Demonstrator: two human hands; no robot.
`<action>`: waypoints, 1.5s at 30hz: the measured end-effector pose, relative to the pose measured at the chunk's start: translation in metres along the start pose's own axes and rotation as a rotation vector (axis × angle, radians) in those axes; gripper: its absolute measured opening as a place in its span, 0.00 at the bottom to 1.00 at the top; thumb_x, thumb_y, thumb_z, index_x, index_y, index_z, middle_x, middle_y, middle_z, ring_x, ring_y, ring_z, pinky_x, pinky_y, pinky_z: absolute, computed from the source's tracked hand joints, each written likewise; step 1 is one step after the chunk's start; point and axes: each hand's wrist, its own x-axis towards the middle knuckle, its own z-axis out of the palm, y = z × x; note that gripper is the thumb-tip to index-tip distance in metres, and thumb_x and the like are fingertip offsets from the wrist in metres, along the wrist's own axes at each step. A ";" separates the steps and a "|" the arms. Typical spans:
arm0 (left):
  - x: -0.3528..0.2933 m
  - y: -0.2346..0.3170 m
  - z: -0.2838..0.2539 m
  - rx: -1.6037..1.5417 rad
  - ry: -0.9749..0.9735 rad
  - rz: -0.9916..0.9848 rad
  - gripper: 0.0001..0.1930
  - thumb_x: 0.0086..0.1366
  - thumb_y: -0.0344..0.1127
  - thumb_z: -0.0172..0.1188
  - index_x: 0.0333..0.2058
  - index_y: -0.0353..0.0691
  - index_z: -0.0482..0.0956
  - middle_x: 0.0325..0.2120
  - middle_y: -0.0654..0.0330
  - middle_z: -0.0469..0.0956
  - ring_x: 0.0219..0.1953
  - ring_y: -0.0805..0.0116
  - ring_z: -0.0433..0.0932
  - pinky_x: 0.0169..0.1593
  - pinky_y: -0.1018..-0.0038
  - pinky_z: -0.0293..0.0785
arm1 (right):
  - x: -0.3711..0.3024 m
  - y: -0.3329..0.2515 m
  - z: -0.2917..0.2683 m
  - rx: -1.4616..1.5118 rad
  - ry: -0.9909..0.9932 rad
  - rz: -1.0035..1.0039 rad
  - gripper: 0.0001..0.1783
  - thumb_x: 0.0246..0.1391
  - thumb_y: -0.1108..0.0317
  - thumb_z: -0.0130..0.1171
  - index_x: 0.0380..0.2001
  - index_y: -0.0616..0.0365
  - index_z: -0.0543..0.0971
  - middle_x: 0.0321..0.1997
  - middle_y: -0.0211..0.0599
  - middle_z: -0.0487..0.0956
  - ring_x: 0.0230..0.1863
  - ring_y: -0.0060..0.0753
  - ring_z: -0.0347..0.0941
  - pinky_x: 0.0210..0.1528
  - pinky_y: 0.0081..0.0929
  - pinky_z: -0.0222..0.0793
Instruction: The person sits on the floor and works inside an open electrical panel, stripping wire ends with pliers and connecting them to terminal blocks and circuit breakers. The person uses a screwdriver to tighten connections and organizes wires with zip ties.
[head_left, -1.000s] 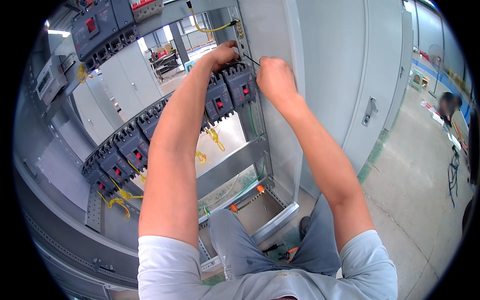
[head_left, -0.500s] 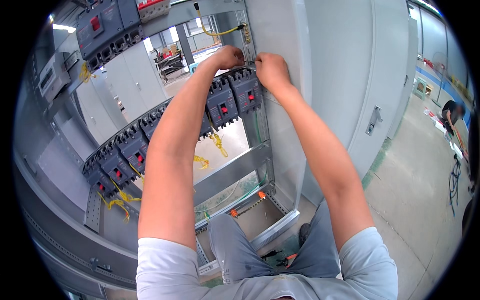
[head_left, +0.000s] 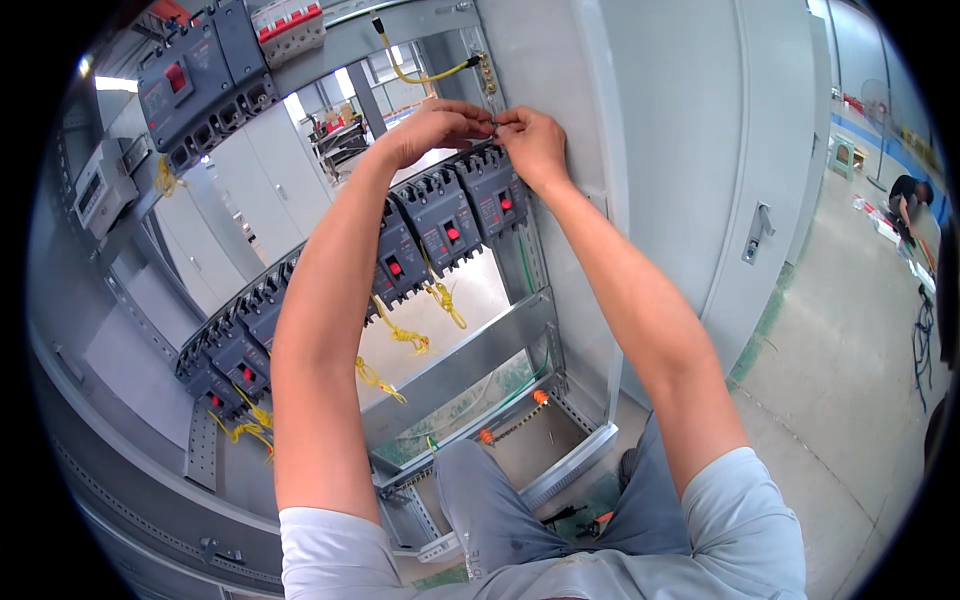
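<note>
Both hands meet at the cabinet's right upright, just above the rightmost dark grey circuit breaker (head_left: 488, 196). My left hand (head_left: 438, 132) reaches in from the left, its fingers bent together toward the other hand's fingertips. Thumb and fingers of my right hand (head_left: 535, 145) are pinched at the same spot. Whatever small thing lies between the fingertips is too small to make out. Below the hands a slanting row of breakers with red switches runs down to the left, partly hidden by my left forearm. Above the hands, a short yellow cable (head_left: 428, 79) with black ends is fixed to the upright.
A larger breaker (head_left: 205, 75), a red-and-white switch block (head_left: 292, 38) and a meter (head_left: 104, 192) sit upper left. Yellow wire bundles (head_left: 405, 335) hang below the row. Orange insulators (head_left: 541, 397) sit low in the frame. A grey door (head_left: 690, 130) stands right; another person (head_left: 905, 200) crouches beyond.
My hands have come closer together, the left fingers reaching further right to meet the right hand's. The view has shifted slightly, showing more of the breaker row.
</note>
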 end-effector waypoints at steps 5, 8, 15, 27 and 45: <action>0.006 -0.014 -0.001 0.118 0.020 0.083 0.21 0.72 0.30 0.51 0.60 0.28 0.73 0.52 0.50 0.81 0.56 0.62 0.81 0.62 0.69 0.76 | -0.008 0.001 0.006 0.060 0.075 0.014 0.07 0.54 0.77 0.62 0.36 0.65 0.85 0.28 0.43 0.85 0.29 0.32 0.84 0.37 0.29 0.78; 0.014 -0.021 0.000 0.186 0.097 0.132 0.16 0.75 0.33 0.54 0.54 0.27 0.77 0.44 0.52 0.85 0.47 0.65 0.85 0.55 0.71 0.80 | -0.010 -0.001 0.006 0.120 0.085 -0.002 0.07 0.55 0.78 0.62 0.37 0.66 0.84 0.28 0.43 0.85 0.30 0.31 0.84 0.36 0.27 0.77; 0.021 -0.018 0.006 0.253 0.212 0.117 0.13 0.74 0.34 0.55 0.48 0.29 0.79 0.37 0.53 0.85 0.41 0.66 0.86 0.50 0.71 0.82 | -0.008 0.012 0.010 0.261 0.071 -0.013 0.09 0.56 0.79 0.60 0.40 0.71 0.83 0.32 0.44 0.86 0.32 0.29 0.85 0.37 0.25 0.78; 0.028 -0.025 0.004 0.337 0.240 0.162 0.12 0.73 0.36 0.56 0.45 0.33 0.81 0.31 0.59 0.85 0.35 0.71 0.86 0.40 0.73 0.80 | -0.008 0.007 0.010 0.306 0.052 0.013 0.09 0.57 0.81 0.60 0.41 0.72 0.82 0.34 0.43 0.85 0.33 0.29 0.85 0.38 0.24 0.79; 0.025 -0.024 0.008 0.396 0.198 0.184 0.12 0.73 0.37 0.57 0.43 0.33 0.81 0.24 0.63 0.78 0.28 0.74 0.74 0.36 0.74 0.72 | -0.001 -0.002 0.003 0.109 -0.064 -0.019 0.12 0.56 0.74 0.59 0.41 0.65 0.85 0.30 0.43 0.86 0.32 0.31 0.84 0.39 0.29 0.78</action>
